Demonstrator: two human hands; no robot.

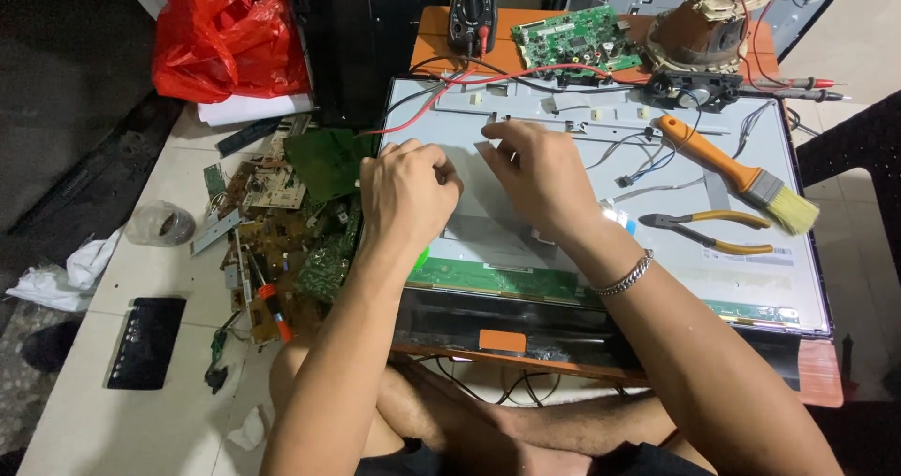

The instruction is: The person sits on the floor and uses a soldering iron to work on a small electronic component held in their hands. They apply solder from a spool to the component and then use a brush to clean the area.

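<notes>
A flat panel [526, 241] lies face down on a low table [826, 373], with both hands resting on its middle, the left hand [405, 192] just beside the right hand [537, 177]. To the right on the panel lie a brush [737, 171] and, nearer the person, pliers [709, 232]. Behind the panel sit a multimeter [473, 7], a circuit board [574, 39] and a wound coil [704, 21]. Left of the panel, on the floor [113, 410], lies a heap of boards [282, 241], with a bag [225, 30] behind it
</notes>
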